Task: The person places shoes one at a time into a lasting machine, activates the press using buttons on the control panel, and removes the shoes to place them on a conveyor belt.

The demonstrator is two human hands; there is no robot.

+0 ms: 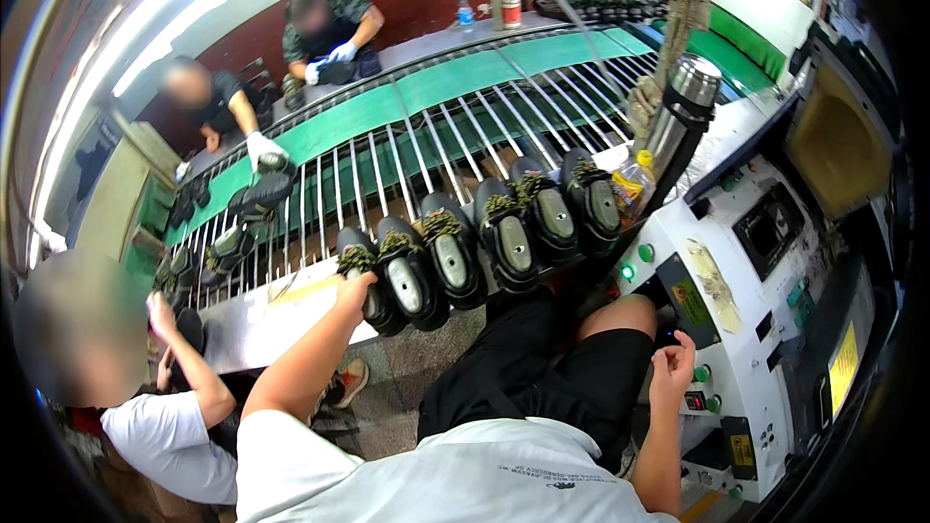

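The left hand (355, 283) is closed around the leftmost shoe (365, 276) of a row of black shoes (484, 232) (soles up, gold laces bunched at the far ends) running rightward from it along the conveyor rail (291, 315). The right hand (670, 368) is loosely curled, empty, against the white machine panel (746, 329), well apart from the shoes. Beyond, a green belt (436, 87).

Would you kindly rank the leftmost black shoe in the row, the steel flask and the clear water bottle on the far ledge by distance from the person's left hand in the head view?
1. Leftmost black shoe: under the left hand, at the conveyor's near edge.
2. Steel flask: well to the right, beside the white machine.
3. Clear water bottle: farthest, across the belt on the far ledge.
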